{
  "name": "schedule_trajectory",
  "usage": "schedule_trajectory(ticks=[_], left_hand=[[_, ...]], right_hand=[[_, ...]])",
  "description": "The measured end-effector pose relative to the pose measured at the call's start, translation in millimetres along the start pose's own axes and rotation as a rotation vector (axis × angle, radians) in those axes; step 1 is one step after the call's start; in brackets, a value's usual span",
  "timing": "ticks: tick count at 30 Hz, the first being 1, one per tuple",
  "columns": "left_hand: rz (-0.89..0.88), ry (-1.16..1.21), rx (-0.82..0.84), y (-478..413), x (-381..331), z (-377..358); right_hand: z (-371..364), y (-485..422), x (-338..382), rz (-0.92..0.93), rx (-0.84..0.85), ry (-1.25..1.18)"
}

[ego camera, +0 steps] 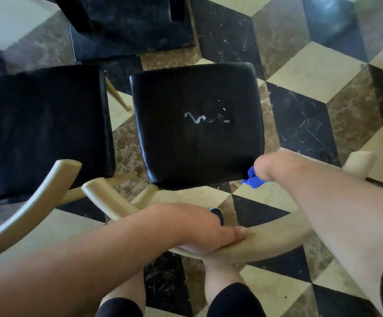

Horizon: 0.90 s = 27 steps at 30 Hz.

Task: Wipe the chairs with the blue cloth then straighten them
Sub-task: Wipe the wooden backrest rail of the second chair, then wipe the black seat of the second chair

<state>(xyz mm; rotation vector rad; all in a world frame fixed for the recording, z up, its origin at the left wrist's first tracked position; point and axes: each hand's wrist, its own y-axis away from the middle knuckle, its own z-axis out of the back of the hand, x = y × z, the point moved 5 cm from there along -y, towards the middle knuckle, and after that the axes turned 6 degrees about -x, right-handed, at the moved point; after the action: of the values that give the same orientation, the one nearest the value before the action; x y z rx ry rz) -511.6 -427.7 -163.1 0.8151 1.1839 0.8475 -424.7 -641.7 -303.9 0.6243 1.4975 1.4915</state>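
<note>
blue cloth (253,180) — mostly hidden in right hand (270,165) | left chair (41,129) — cut by edge

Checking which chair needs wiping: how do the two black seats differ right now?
The right seat bears a white squiggle in its middle; the left seat shows none. The right hand holds the blue cloth at the right seat's near corner, while nothing touches the left seat. The left hand grips the right chair's backrest; the left chair's backrest is free. Both seats are black, glossy, squarish pads on pale wooden frames.
</note>
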Motion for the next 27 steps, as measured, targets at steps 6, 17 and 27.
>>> schedule_trajectory(ticks=[6, 17, 27], left_hand=[[-0.053, -0.029, -0.007, 5, 5, 4], [-0.030, -0.335, -0.283, 54, 75, 52], [0.223, -0.062, -0.671, 5, 132, 113]], right_hand=[[4, 28, -19, -0.099, -0.045, -0.103], [17, 131, -39, -0.260, 0.046, -0.087], [32, 106, -59, -0.436, -0.442, -0.722]])
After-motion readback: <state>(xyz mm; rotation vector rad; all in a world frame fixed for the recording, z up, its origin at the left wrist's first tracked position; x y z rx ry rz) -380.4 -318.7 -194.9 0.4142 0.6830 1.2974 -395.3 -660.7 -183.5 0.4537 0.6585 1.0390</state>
